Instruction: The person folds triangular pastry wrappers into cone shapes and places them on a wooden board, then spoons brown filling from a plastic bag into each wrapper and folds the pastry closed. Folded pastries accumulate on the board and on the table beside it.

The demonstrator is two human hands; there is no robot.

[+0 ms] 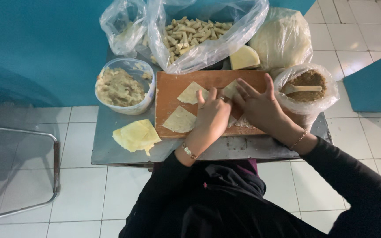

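A wooden cutting board (168,88) lies on a small metal table (106,141). Pale triangular dough wrappers lie on it: one at the board's top (190,93), one at its lower left (180,120). My left hand (212,117) and my right hand (261,105) press down side by side on another wrapper (231,89) at the board's middle, fingers bent over it. Most of that wrapper is hidden under the hands.
A clear tub of mashed filling (120,86) stands left of the board, folded yellow sheets (136,135) below it. A bag of rolled pieces (197,33), a bagged dough pile (283,37) and a bagged bowl of brown filling with a spoon (307,86) stand behind and right. A metal chair frame (56,167) stands left.
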